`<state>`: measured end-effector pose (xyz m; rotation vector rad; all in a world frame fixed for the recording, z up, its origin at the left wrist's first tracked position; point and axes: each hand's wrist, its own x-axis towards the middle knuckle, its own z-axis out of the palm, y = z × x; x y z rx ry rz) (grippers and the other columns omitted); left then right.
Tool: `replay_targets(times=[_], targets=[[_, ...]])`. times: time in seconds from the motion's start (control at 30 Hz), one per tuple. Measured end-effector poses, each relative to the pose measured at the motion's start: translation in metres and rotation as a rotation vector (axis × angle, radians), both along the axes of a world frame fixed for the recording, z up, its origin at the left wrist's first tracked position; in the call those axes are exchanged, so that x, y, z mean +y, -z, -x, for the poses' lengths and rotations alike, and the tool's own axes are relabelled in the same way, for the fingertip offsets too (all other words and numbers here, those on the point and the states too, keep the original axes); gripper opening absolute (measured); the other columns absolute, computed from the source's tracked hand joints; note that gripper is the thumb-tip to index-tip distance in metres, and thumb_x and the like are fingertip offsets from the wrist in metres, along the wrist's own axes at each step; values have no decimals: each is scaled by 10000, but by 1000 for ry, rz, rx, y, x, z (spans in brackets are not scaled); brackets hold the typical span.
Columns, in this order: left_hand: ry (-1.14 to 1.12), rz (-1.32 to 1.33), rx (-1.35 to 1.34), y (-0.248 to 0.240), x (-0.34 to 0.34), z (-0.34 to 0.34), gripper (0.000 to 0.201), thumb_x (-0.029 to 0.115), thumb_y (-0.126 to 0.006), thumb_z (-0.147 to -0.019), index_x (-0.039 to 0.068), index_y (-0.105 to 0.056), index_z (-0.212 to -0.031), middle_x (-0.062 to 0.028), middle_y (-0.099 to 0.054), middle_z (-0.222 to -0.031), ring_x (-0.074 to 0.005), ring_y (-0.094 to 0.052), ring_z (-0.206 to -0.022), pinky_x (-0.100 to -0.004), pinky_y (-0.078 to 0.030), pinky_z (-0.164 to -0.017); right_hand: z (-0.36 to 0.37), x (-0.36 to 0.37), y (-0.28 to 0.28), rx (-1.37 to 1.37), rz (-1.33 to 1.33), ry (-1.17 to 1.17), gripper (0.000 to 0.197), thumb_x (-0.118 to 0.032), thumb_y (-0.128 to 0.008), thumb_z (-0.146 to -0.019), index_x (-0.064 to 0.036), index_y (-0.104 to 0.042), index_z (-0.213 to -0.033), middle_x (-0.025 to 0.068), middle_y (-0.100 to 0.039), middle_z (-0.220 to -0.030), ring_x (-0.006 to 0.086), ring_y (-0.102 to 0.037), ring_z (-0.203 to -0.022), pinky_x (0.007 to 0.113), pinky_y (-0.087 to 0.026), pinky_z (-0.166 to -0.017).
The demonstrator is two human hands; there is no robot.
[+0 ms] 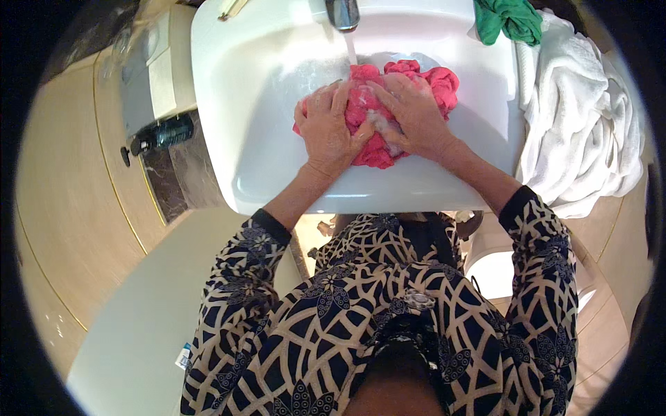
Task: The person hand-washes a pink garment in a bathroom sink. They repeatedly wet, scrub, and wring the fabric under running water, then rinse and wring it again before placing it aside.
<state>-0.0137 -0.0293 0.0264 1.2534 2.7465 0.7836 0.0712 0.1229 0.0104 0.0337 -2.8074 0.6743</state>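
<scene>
A wet red cloth (378, 152), bunched up and streaked with white suds, lies in the white washbasin (267, 163). My left hand (329, 128) grips its left side, fingers curled down into the folds. On the right part, my right hand (416, 121) presses and grips the fabric, with foam around the thumb. Both thumbs point toward each other over the middle of the bundle. From the metal faucet (343, 15) a thin stream of water falls onto the cloth's far edge. Some fingertips are hidden in the folds.
A green cloth (510, 21) hangs over the basin's far right corner. White towels (579, 118) are heaped along the right side. To the left stand a dark bottle (163, 134) and a pale box-like fixture (170, 62). A small light-coloured item (232, 8) sits on the far left rim.
</scene>
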Motion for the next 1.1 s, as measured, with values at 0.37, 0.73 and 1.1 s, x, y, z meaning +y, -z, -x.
replay_targets(times=[0.37, 0.73, 1.1], targets=[[-143, 286, -133, 47, 45, 45, 445, 454, -526, -746, 52, -543, -935, -137, -599, -816, -334, -552, -755, -442, -374, -683, 46, 28, 37, -426, -43, 140, 321, -184, -547, -723, -19, -540, -999, 170, -565, -963, 299, -517, -959, 415, -366, -840], [-364, -450, -587, 48, 27, 91, 388, 364, -511, -749, 44, -611, -946, -181, -616, -785, -349, -580, -758, -385, -442, -730, 85, 21, 18, -90, 498, 407, 351, -402, -461, -818, -86, -599, -883, 161, -610, -766, 319, -593, -760, 425, -458, -659], [125, -349, -390, -1, -22, 56, 341, 212, -587, -729, 62, -571, -1035, -158, -547, -1088, -299, -472, -1057, -394, -335, -928, 84, 14, 9, -521, 206, 96, 580, -566, -468, -777, -138, -525, -1164, 174, -575, -1028, 324, -545, -970, 372, -427, -823]])
